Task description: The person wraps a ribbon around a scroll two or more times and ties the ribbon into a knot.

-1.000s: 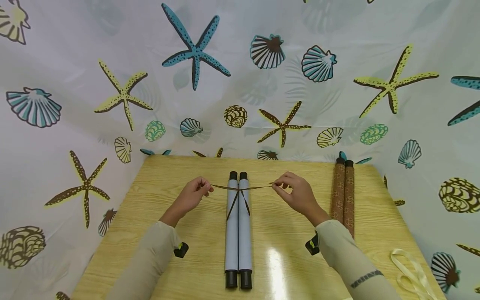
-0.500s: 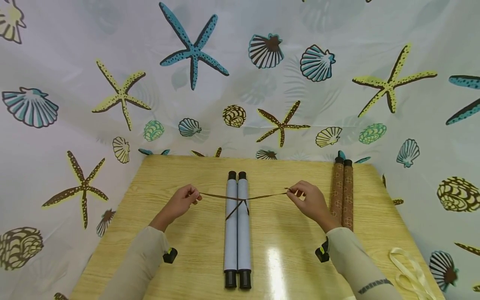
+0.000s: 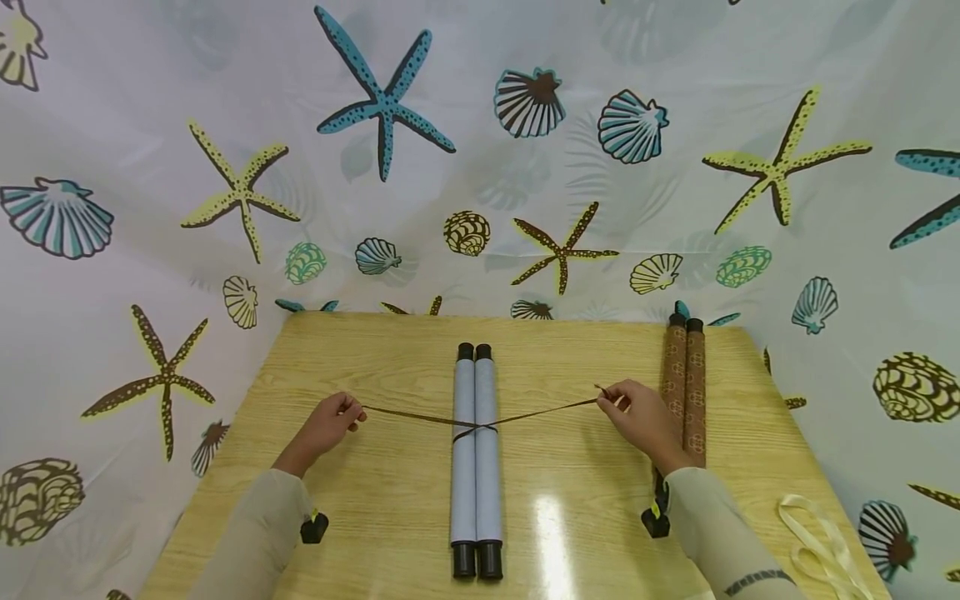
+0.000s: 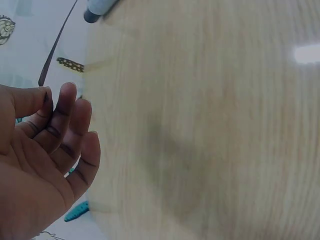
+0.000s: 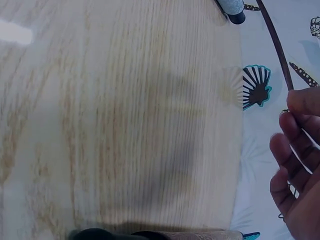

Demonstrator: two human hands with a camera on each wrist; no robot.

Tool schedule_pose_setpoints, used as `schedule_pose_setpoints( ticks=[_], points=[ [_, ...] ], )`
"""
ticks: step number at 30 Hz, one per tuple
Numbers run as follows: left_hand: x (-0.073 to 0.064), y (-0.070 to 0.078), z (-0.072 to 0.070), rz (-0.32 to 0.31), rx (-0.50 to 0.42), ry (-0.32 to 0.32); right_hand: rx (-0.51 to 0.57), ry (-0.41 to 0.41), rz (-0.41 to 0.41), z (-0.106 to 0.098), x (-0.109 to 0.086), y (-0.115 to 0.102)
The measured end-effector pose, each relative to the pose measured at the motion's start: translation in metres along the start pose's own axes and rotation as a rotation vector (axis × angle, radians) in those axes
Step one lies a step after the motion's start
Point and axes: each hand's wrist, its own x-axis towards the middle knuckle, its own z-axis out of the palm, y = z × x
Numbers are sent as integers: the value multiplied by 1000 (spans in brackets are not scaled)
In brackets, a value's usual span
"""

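Note:
Two pale blue-grey rolls (image 3: 476, 483) with black end caps lie side by side on the wooden table. A thin brown ribbon (image 3: 420, 415) loops round both and crosses on top near their middle. My left hand (image 3: 326, 427) pinches one end of it between thumb and forefinger, left of the rolls. Its other end is pinched by my right hand (image 3: 641, 419), to the right, and a short tail sticks up past the fingers. Both stretches look taut. In the left wrist view the ribbon (image 4: 55, 47) runs up from the thumb; the right wrist view shows the same ribbon (image 5: 276, 42).
Two brown patterned rolls (image 3: 686, 383) with black caps lie at the table's right, partly behind my right forearm. A cream ribbon (image 3: 821, 542) lies loose at the front right. A white shell-and-starfish cloth (image 3: 465, 183) hangs round the table (image 3: 360, 342).
Both hands have moved apart and toward me, drawing the ribbon ends out. The crossing has slid down the rolls, and the hanging loop below it has tightened round them.

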Motion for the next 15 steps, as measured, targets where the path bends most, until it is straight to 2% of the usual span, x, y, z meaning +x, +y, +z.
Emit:
schedule_pose_setpoints(
  ticks=[5,11,15],
  points=[
    [-6,-9,1,7,72,0,5,-29,51,4,0,5],
    [-9,-16,5,-50,136,-4,55,-107,126,8,-2,8],
    [-10,-19,11,-41,237,8,76,-174,191,14,-4,9]
  ],
)
